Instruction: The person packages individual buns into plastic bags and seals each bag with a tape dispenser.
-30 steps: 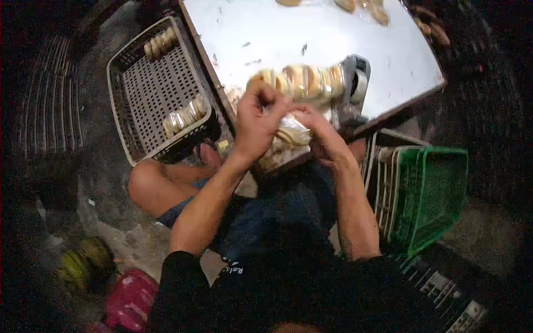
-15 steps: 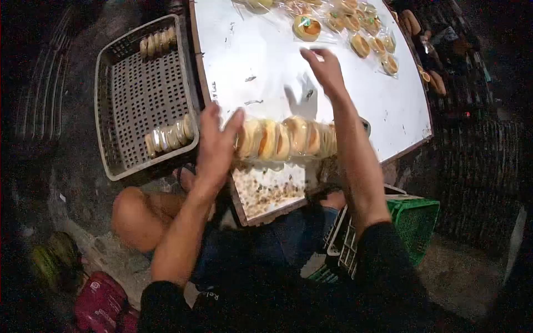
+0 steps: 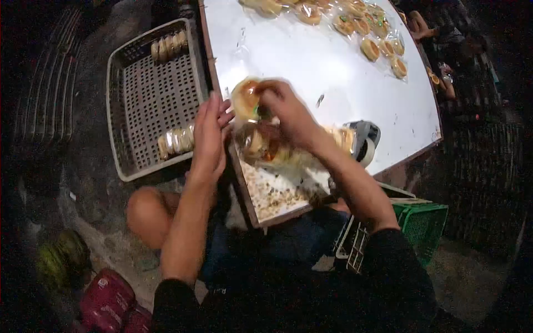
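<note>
My right hand is curled over the edge of a round bun in clear plastic, which is tilted up with its browned face showing. Fingers extended, my left hand stands open just left of that bun, at the table's edge. Below both hands lies a row of wrapped buns, partly hidden by my right hand and forearm and blurred. Beyond my right forearm sits a grey tape dispenser with a roll in it.
Several more wrapped buns lie across the far side of the white table. A grey plastic crate at the left holds two rows of wrapped buns. Green crate at lower right. Another person's hand shows at upper right.
My right hand has come back from the far side of the table with a wrapped bun. My left hand has left the row's end and turned more upright. The view has shifted slightly.
</note>
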Demonstrator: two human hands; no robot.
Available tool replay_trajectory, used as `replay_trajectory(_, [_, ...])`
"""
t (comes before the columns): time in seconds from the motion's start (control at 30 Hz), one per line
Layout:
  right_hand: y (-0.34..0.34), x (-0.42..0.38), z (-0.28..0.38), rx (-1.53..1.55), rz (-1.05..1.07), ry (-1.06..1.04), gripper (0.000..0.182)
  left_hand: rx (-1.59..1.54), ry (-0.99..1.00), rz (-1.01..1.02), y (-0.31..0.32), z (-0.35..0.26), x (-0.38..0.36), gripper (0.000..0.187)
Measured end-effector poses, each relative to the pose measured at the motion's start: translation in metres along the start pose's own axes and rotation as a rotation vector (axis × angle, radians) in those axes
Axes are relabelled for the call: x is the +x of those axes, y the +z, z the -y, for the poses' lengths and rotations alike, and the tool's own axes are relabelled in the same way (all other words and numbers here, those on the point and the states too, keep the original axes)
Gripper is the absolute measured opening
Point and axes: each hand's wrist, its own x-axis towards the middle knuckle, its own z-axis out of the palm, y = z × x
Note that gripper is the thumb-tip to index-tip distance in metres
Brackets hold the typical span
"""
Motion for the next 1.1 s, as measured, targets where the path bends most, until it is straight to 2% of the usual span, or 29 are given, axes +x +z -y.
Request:
replay_trajectory(0.03, [0.001,-0.017,0.031,0.078,-0.026,-0.045,0.050,-0.121,-0.022,0.058,-0.006,0.008,-0.001,0.060])
replay_trajectory(0.07, [0.001,-0.033,0.062,0.154,-0.049,-0.091,0.052,0.025,0.000,-0.073,0.009,-0.005,-0.022,0.055])
replay_trajectory(0.1, [-0.004,-0.043,0.081,0.333,-0.176,0.023,0.051,0.178,0.094,-0.227,0.017,-0.001,-0.029,0.049])
replay_trajectory(0.13, [-0.009,-0.052,0.100,0.523,-0.325,0.114,0.051,0.285,0.304,-0.136,0.016,0.009,-0.040,0.047])
replay_trajectory(0.17, [-0.015,-0.061,0.114,0.736,-0.478,0.347,0.049,0.385,0.510,-0.035,0.025,0.010,-0.056,0.046])
replay_trajectory(0.2, [-0.014,-0.072,0.116,0.679,-0.557,0.352,0.036,0.466,0.684,-0.005,0.035,0.010,-0.076,0.036])
replay_trajectory(0.27, [-0.019,-0.099,0.114,0.303,-0.533,0.132,0.026,0.478,0.988,0.128,0.035,0.015,-0.088,0.029])
replay_trajectory(0.3, [-0.020,-0.112,0.117,0.119,-0.510,0.033,0.022,0.317,0.898,0.178,0.035,0.019,-0.101,0.023])
replay_trajectory(0.33, [-0.027,-0.113,0.142,0.435,-0.705,0.286,0.017,0.151,0.809,0.215,0.037,0.020,-0.115,0.019])
replay_trajectory(0.37, [-0.027,-0.120,0.139,0.718,-0.883,0.421,0.013,0.215,0.774,0.190,0.036,0.015,-0.123,0.018])
replay_trajectory(0.43, [-0.040,-0.127,0.150,0.781,-0.881,0.390,0.013,0.337,0.709,0.144,0.037,0.001,-0.133,0.016])
replay_trajectory(0.47, [-0.040,-0.126,0.160,0.656,-0.794,0.303,0.015,0.181,0.653,0.147,0.042,0.007,-0.132,0.012])
replay_trajectory(0.53, [-0.042,-0.138,0.170,0.423,-0.630,0.197,0.019,0.259,0.631,0.149,0.047,0.006,-0.148,0.014])
replay_trajectory(0.63, [-0.053,-0.140,0.179,0.879,-0.945,0.217,0.018,0.324,0.667,0.124,0.053,-0.007,-0.161,0.019])
replay_trajectory(0.67, [-0.050,-0.140,0.181,0.774,-0.906,0.255,0.013,0.312,0.674,0.116,0.053,-0.005,-0.159,0.020])
replay_trajectory(0.77, [-0.051,-0.145,0.182,0.402,-0.811,0.250,0.014,0.298,0.672,0.129,0.057,-0.005,-0.164,0.024])
replay_trajectory(0.8, [-0.055,-0.140,0.183,0.595,-0.937,0.294,0.016,0.299,0.674,0.128,0.058,-0.008,-0.166,0.025])
replay_trajectory(0.9, [-0.051,-0.135,0.182,0.734,-0.898,0.237,0.013,0.466,0.546,0.167,0.049,-0.019,-0.163,0.030])
replay_trajectory(0.93, [-0.051,-0.131,0.185,0.842,-0.915,0.237,0.013,0.382,0.536,0.181,0.053,-0.021,-0.162,0.033])
replay_trajectory(1.0, [-0.052,-0.119,0.195,1.065,-0.938,0.243,0.013,0.570,0.520,0.307,0.045,-0.017,-0.144,0.035])
replay_trajectory(1.03, [-0.049,-0.117,0.191,1.077,-0.907,0.266,0.016,0.667,0.513,0.373,0.041,-0.018,-0.137,0.036])
replay_trajectory(1.07, [-0.044,-0.118,0.185,1.088,-0.878,0.294,0.019,0.588,0.294,0.305,0.047,-0.024,-0.145,0.023])
replay_trajectory(1.1, [-0.041,-0.119,0.181,1.096,-0.850,0.326,0.022,0.356,0.638,0.088,0.049,-0.007,-0.144,0.022])
